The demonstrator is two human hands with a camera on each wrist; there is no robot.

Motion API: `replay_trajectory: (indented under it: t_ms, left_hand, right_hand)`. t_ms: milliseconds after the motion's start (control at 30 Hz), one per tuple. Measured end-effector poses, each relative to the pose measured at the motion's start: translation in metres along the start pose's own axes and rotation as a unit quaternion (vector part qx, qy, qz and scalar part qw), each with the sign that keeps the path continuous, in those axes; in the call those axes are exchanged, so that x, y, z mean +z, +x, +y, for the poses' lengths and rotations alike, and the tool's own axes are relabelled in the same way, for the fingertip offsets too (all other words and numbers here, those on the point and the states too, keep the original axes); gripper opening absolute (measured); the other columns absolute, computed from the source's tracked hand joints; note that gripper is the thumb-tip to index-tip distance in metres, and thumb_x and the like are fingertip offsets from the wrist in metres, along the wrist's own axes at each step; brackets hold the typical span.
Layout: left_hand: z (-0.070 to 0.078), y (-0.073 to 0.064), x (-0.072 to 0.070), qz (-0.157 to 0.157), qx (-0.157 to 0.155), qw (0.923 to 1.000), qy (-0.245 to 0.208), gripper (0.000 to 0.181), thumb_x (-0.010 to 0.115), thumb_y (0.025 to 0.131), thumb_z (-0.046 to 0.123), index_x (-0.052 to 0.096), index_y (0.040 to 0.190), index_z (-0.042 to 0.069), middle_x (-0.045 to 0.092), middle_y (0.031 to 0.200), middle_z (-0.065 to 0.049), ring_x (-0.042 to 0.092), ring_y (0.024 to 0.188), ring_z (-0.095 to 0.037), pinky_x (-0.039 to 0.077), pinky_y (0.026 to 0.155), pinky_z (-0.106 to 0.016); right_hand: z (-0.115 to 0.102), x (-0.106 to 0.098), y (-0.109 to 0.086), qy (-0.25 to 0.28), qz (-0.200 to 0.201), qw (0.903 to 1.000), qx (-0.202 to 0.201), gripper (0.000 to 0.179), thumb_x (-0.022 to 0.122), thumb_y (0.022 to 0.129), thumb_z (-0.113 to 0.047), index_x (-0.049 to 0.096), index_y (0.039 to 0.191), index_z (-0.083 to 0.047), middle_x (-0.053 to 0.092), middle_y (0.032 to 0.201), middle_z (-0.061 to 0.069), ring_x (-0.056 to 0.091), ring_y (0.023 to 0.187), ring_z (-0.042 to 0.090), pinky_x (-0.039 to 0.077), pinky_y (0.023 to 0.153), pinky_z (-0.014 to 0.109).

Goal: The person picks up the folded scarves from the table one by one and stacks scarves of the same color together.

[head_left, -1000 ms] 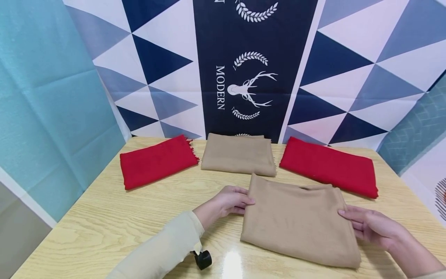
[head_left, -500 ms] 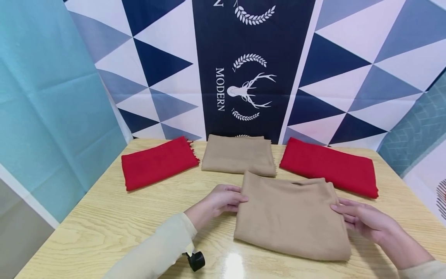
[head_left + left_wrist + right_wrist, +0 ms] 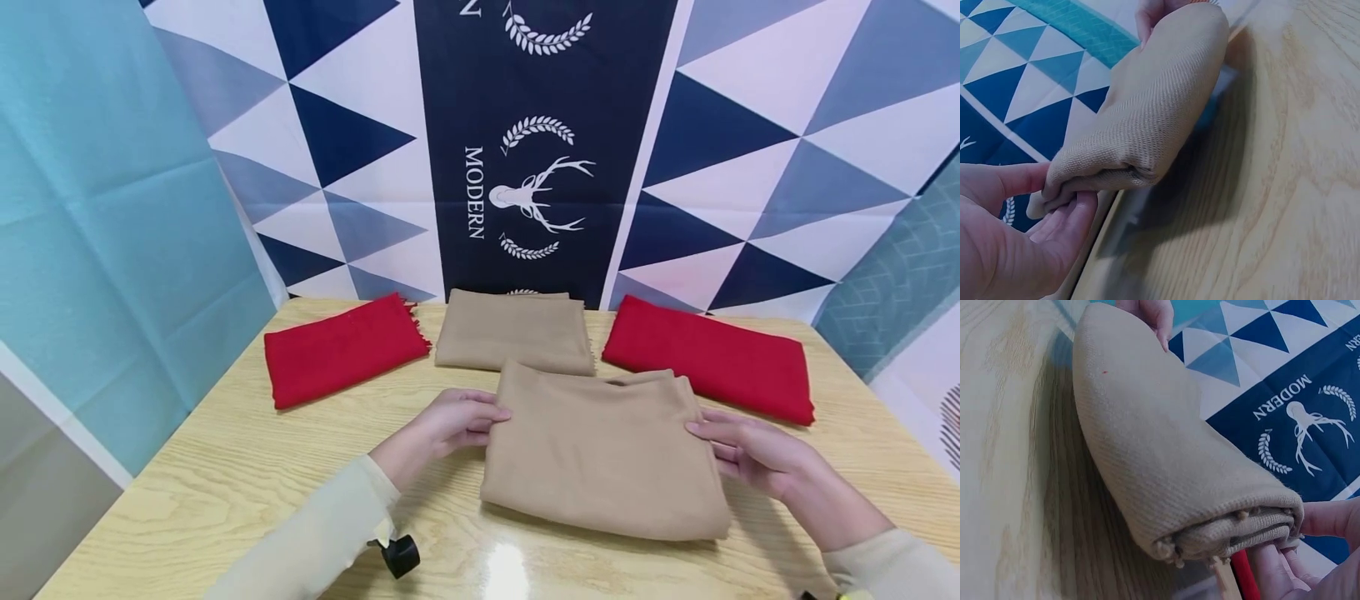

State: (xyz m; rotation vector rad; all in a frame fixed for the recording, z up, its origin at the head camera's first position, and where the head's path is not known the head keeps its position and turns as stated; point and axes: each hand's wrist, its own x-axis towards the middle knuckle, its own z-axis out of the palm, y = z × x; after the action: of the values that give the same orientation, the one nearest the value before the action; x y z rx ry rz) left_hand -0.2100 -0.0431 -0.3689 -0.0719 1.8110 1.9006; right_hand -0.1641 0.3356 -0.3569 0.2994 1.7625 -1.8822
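Note:
A folded beige scarf is held between both hands over the wooden table. My left hand pinches its left side, thumb on top and fingers underneath. On the opposite side my right hand grips it the same way. The right wrist view shows the stacked layers and small fringe knots at the end of the scarf, with the right hand around its corner. In the left wrist view, the scarf casts a dark shadow on the wood below it.
Along the back of the table lie a folded red scarf at left, another folded beige scarf in the middle and a folded red scarf at right. A patterned cloth backdrop hangs behind them.
Both hands have carried the beige scarf to the left and slightly away from the body, closer to the beige scarf at the back. The grip looks the same.

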Motion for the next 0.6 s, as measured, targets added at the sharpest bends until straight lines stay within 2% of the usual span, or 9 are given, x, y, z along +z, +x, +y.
replay_trajectory:
  t_ms: [33, 100, 200, 233, 333, 600]
  left_hand:
    - [0.001, 0.0, -0.001, 0.002, -0.001, 1.0, -0.004, 0.038, 0.066, 0.085, 0.003, 0.053, 0.12, -0.004, 0.07, 0.086, -0.002, 0.069, 0.077, -0.011, 0.059, 0.074, -0.029]
    - [0.002, -0.001, -0.004, 0.006, -0.003, 0.9999, -0.008, 0.039, 0.066, 0.086, 0.003, 0.053, 0.122, -0.004, 0.07, 0.086, -0.002, 0.068, 0.077, -0.011, 0.059, 0.075, -0.03]
    - [0.002, -0.003, -0.01, 0.012, -0.003, 0.9999, -0.008, 0.041, 0.065, 0.086, 0.004, 0.052, 0.124, -0.005, 0.07, 0.088, -0.003, 0.069, 0.079, -0.012, 0.059, 0.078, -0.032]
    - [0.003, -0.003, -0.012, 0.014, -0.005, 0.9999, -0.007, 0.042, 0.065, 0.086, 0.004, 0.052, 0.125, -0.005, 0.07, 0.09, -0.003, 0.069, 0.08, -0.012, 0.059, 0.079, -0.032]
    - [0.004, -0.005, -0.017, 0.015, -0.009, 0.9998, -0.006, 0.043, 0.065, 0.087, 0.005, 0.051, 0.126, -0.005, 0.07, 0.091, -0.003, 0.069, 0.08, -0.012, 0.059, 0.08, -0.032]
    - [0.008, -0.011, -0.032, 0.006, -0.006, 1.0, 0.0, 0.043, 0.064, 0.089, 0.008, 0.05, 0.127, -0.005, 0.07, 0.089, 0.0, 0.069, 0.078, -0.01, 0.059, 0.079, -0.029]
  right_hand:
    - [0.0, 0.001, 0.0, 0.0, -0.003, 1.0, -0.004, 0.046, 0.056, 0.097, -0.025, 0.038, 0.138, -0.016, 0.069, 0.095, -0.015, 0.069, 0.091, 0.006, 0.057, 0.083, 0.025]
    - [-0.001, 0.004, 0.001, 0.004, -0.007, 0.9999, -0.011, 0.04, 0.056, 0.097, -0.025, 0.041, 0.132, -0.016, 0.069, 0.096, -0.015, 0.069, 0.091, 0.006, 0.057, 0.083, 0.025]
    - [-0.004, 0.011, 0.004, -0.008, -0.01, 0.9998, -0.012, 0.06, 0.055, 0.097, -0.026, 0.026, 0.146, -0.009, 0.067, 0.097, -0.016, 0.068, 0.092, 0.005, 0.057, 0.083, 0.024]
    - [-0.005, 0.014, 0.004, -0.011, -0.007, 0.9999, -0.011, 0.07, 0.055, 0.097, -0.026, 0.015, 0.15, -0.004, 0.066, 0.097, -0.016, 0.067, 0.092, 0.005, 0.057, 0.083, 0.024]
    - [-0.007, 0.02, 0.006, -0.01, -0.01, 0.9999, -0.009, 0.08, 0.055, 0.097, -0.026, 0.003, 0.152, 0.0, 0.065, 0.097, -0.015, 0.067, 0.092, 0.006, 0.057, 0.083, 0.024]
    - [-0.013, 0.036, 0.011, 0.015, -0.019, 0.9997, -0.008, 0.082, 0.057, 0.096, -0.024, 0.002, 0.152, -0.001, 0.066, 0.097, -0.013, 0.068, 0.092, 0.007, 0.057, 0.084, 0.025]
